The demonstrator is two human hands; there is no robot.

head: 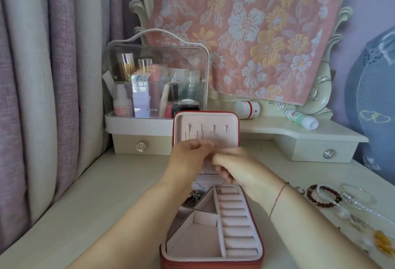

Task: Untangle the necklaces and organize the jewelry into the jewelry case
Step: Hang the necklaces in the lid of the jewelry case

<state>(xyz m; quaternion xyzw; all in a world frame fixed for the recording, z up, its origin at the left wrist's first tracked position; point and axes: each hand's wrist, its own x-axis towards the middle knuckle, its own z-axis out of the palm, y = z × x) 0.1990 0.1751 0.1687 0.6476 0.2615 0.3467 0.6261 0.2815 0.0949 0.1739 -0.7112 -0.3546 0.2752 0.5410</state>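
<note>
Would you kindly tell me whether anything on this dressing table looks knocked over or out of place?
Two bottles lie on their sides on the raised shelf: a white bottle with a red band and a green-and-white bottle. A floral towel hangs over the mirror frame.

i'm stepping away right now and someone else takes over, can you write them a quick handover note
Left hand and right hand: both raised in front of the lid, fingers curled, tips meeting. What they pinch is too small to tell.
Jewelry case: open on the table, lid upright.
Done: thin chains hang from the lid hooks; a dark tangle of jewelry lies in a far left compartment.
Left: the beaded bracelets, a bangle and an amber piece lie on the table right of the case. The tangle probably needs sorting.
</note>
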